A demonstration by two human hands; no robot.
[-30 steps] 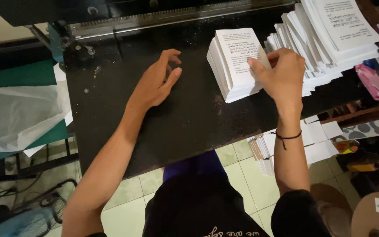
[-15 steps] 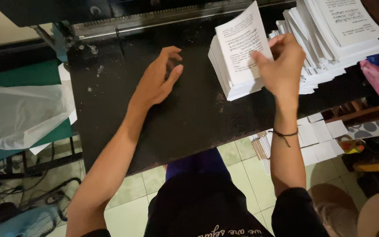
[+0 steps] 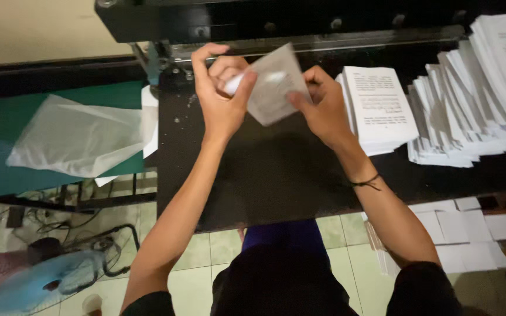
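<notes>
Both hands pinch one blurred sheet (image 3: 273, 88) above the black table (image 3: 265, 175) — left hand (image 3: 221, 99) at its nine o'clock, right hand (image 3: 320, 108) at four, nearer the printed stack (image 3: 379, 108).

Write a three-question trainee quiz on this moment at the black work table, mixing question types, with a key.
1. True or false: both the left hand and the right hand grip the blurred white printed paper sheet.
2. Where does the squared stack of white printed booklets lie relative to the right hand? A: to its left. B: to its right. C: under it.
3. Fill in: the crumpled translucent white sheet lies on a ____ board left of the black work table.

Key: 1 true; 2 B; 3 green.
</notes>
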